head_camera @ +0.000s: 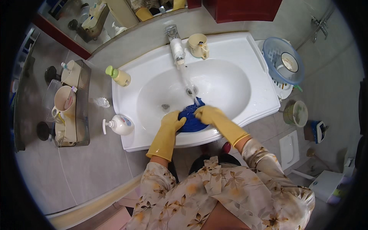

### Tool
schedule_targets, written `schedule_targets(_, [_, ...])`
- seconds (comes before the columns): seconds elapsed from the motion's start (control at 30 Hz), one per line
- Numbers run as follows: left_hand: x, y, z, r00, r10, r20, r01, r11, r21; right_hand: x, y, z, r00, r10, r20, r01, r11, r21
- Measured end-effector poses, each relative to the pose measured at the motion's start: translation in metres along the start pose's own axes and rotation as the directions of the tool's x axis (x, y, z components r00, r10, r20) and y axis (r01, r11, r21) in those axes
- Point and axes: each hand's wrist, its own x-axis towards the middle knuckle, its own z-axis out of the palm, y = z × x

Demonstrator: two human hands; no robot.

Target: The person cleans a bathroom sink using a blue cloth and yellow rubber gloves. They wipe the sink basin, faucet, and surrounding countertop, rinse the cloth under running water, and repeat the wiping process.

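Note:
A wet blue cloth (193, 119) lies bunched against the near wall of the white washbasin (230, 83). My left hand (172, 120), in a yellow rubber glove, grips the cloth's left edge with the thumb on top. On its right side my right hand (208, 114), gloved alike and slightly blurred, is closed on a fold of the cloth. Water runs from the chrome faucet (172, 31), whose spout is wrapped in white material, past the drain (191, 91) and onto the cloth's upper end. The cloth's underside is hidden.
On the basin's left rim stand a green-capped pump bottle (122, 77) and a white pump bottle (123, 125). A cream mug (198, 46) sits beside the faucet. A wall rack (83, 115) holds cups at left. To the right are a blue plastic basin (270, 57) and a bucket (296, 113).

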Motion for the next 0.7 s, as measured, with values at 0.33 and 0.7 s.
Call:
schedule_targets(0.33, [-0.045,0.041,-0.056,0.967,-0.247,-0.062,0.126,0.676,-0.727,0.055,0.005,0.029,0.951,0.282,0.128,-0.250,0.943,-0.221])
schedule_targets(0.7, [-0.083,0.050,-0.056,0.997,-0.018,-0.073,-0.016,0.897,-0.441,0.021,0.048,-0.140,0.832,0.225,-0.508,-0.229,0.972,0.055])
